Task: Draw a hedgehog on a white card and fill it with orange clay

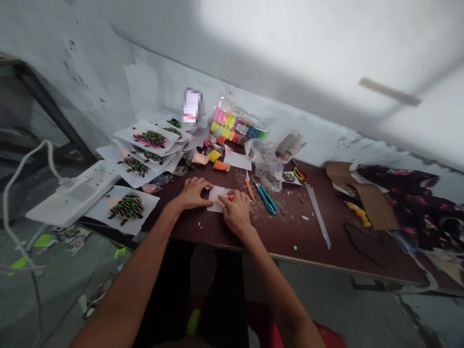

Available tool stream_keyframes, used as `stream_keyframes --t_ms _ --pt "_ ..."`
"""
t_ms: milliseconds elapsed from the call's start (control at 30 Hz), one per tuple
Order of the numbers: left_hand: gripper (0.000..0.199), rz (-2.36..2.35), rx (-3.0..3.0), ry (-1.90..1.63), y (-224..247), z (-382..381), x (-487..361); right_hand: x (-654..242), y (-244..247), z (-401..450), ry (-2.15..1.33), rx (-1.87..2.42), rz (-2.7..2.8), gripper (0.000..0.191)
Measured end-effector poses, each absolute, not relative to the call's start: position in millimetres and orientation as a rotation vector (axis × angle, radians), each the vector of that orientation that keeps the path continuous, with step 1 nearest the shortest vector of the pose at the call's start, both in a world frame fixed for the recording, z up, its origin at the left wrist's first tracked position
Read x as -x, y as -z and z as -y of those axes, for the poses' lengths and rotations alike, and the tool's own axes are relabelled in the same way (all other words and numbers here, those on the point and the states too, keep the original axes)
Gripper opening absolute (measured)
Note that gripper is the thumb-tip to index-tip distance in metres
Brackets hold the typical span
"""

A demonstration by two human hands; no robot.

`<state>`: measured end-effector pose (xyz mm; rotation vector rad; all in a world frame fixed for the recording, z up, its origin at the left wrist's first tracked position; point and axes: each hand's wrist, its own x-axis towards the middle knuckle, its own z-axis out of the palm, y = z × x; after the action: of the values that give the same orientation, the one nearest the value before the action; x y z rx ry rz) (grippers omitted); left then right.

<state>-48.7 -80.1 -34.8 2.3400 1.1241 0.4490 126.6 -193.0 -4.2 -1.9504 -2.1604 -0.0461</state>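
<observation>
Spiky animal pictures [150,139] at ten o'clock look done — the middle paper [213,208] shows peach stuff [216,198], no spikes. Left hand [195,193], open, touches its edge; right hand [236,211] curls, grip unclear.

And there, straight across the back edge of the brown table [203,236], a wall [174,36]: whitish, smooth above a slanting line, rougher and smudged below. High to the right, a broad patch of light [308,43], fading leftward and downward into soft grey shadow. Low in that brightness, a tan strip [389,92], set aslant. Now left, past the table's left edge, a dark frame [47,99] with a sloping leg. Down below, a grey floor [72,282], littered off the front left corner with scraps [43,240], some bright green. Beyond the front edge, a red stool [328,336], mostly hidden.
</observation>
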Motion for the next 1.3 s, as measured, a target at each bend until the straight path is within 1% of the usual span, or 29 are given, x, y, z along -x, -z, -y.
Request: stream_keyframes --t_ms 267,433,567,667,900,1067,1233,1300 --pt "0.049 -1.123 -2.343 -0.447 35.7 80.5 48.4 -120.7 6.6 194.8 0.091 1.937 2.242 0.037" --pt "0.05 -1.128 -2.331 -0.438 33.8 81.6 48.4 -121.4 5.2 191.8 -0.029 1.97 2.138 0.033" --pt "0.049 -1.112 -2.329 -0.442 33.7 81.0 48.5 -124.9 4.0 189.2 -0.044 2.007 2.03 0.035" --pt "0.049 -1.122 -2.329 -0.431 33.7 80.5 48.4 -125.1 3.3 186.5 -0.016 2.0 2.075 0.037" --pt "0.051 -1.123 -2.341 -0.438 34.1 81.8 47.5 -121.4 4.5 181.1 -0.021 1.977 2.16 0.03" --pt "0.051 -1.13 -2.353 -0.449 34.7 82.3 46.9 -124.8 7.1 178.2 -0.018 1.935 2.2 0.032" --pt "0.055 -1.132 -2.357 -0.435 34.0 82.2 47.1 -131.6 4.8 183.9 -0.002 1.986 2.089 0.044" --pt "0.055 -1.14 -2.358 -0.44 34.2 82.4 47.0 -132.9 4.1 189.0 0.02 1.993 2.079 0.044"
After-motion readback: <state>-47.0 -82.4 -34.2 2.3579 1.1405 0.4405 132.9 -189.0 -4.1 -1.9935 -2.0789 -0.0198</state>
